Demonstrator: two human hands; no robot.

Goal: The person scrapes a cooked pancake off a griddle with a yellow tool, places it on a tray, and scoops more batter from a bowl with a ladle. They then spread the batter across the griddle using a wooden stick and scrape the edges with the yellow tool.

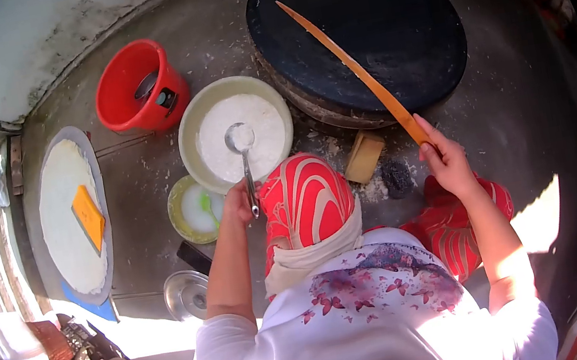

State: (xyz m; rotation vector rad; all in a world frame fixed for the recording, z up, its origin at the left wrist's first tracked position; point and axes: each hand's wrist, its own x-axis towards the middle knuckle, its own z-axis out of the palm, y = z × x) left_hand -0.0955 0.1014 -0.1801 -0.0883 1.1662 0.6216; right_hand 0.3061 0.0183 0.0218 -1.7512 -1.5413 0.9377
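Note:
My left hand (237, 202) is closed round the handle of a metal ladle (247, 168), whose bowl holds white stuff. The ladle's bowl overlaps the pale basin (194, 167) of white flour or batter (216, 135). In my right hand (447, 159) is the broad end of a long, flat wooden spatula (372, 86), gripped between thumb and fingers. Its blade tapers to a point and stretches across the large round black griddle (398, 16). Beside my left hand, a small green bowl (179, 217) contains whitish liquid and a green utensil (206, 203).
A red bucket (114, 102) stands beyond the basin. At the left, a yellow scraper (86, 214) rests on a thin white sheet (69, 239) on a round board. A metal lid (180, 297), a tan block (364, 157) and a dark brush-like pad (397, 179) lie near my legs.

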